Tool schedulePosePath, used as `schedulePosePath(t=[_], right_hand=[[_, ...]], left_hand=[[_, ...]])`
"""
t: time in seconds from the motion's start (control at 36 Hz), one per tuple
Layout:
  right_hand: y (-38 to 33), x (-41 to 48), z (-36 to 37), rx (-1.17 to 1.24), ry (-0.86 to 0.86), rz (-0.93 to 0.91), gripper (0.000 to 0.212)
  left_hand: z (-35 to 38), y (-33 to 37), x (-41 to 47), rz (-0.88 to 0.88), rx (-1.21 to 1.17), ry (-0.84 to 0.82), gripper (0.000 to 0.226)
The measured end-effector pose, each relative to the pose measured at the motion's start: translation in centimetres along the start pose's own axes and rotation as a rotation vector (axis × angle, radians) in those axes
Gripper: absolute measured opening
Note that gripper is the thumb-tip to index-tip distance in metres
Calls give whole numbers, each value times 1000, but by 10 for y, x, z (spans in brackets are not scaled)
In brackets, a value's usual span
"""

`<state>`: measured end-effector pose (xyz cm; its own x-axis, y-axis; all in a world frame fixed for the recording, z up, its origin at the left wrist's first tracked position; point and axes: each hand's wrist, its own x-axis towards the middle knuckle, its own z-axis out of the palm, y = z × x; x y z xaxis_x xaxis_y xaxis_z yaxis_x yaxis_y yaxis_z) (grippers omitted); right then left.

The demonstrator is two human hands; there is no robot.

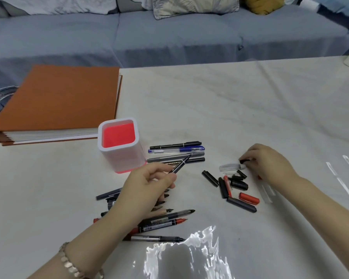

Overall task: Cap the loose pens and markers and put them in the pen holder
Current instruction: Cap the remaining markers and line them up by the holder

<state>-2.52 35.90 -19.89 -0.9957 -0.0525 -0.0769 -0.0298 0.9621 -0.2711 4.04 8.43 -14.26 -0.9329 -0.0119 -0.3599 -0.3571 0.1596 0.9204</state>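
My left hand (147, 186) holds a thin black uncapped pen (180, 164), its tip pointing up and to the right. My right hand (268, 164) pinches a small black cap (243, 161) above a pile of loose caps (233, 186), black, red and clear. Several uncapped pens and markers (161, 218) lie under and below my left hand. A few capped pens (176, 152) lie in a row to the right of the pen holder (120, 146), a white square cup with a red inside, standing upright and empty.
A thick orange-covered album (58, 101) lies at the table's back left, just behind the holder. A white cloth covers the table (230, 97). A grey sofa (169, 33) with cushions runs along the far side. Glare patches shine near the front edge.
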Motion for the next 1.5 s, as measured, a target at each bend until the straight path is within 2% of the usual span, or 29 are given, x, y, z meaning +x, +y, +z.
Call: schedulePosePath(t=[0.08,0.22,0.31,0.36,0.5,0.72,0.94,1.03,1.06,1.11,1.22,1.31,1.39,1.47,1.5], right_hand=[[-7,-6,-4,76,31,17,17],[-48,-33,-22,540,171,-26,15],[-74,-51,-33,799,109,-72,24],[-87,-59,-37,927,61,-55,21],[-102,-67,-42,1032,12,-22,11],[-108,-68,-46,991,-34,-83,16],[-111,-73,-40,892,-30,-258,22],[-112,-74,-40,928,3,-308,5],[-112,-74,-39,932,15,-326,7],[-112,-75,-38,882,36,-382,15],[-113,-75,-40,778,81,-487,16],[-111,-74,-35,766,69,-483,17],[-104,-72,-28,647,7,-447,20],[-89,-60,-24,606,-1,-340,6],[-82,-54,-22,570,37,-292,9]], left_hand=[[-2,0,0,20,33,-14,13],[-5,-2,0,119,98,-31,19],[-5,-4,-4,119,71,-50,21],[-7,-5,-7,122,52,-73,22],[-11,-6,-12,157,46,-93,24],[-13,-6,-17,174,82,-120,20],[-14,-2,-23,400,316,-141,18],[-14,-4,-24,488,330,-117,26],[-14,-5,-24,505,326,-111,26],[-13,-6,-25,505,304,-116,23],[-14,-6,-26,406,212,-163,20],[-14,-5,-24,323,237,-203,14],[-13,-4,-21,330,393,-215,18],[-13,-9,-14,336,532,-170,13],[-13,-10,-12,320,544,-141,12]])
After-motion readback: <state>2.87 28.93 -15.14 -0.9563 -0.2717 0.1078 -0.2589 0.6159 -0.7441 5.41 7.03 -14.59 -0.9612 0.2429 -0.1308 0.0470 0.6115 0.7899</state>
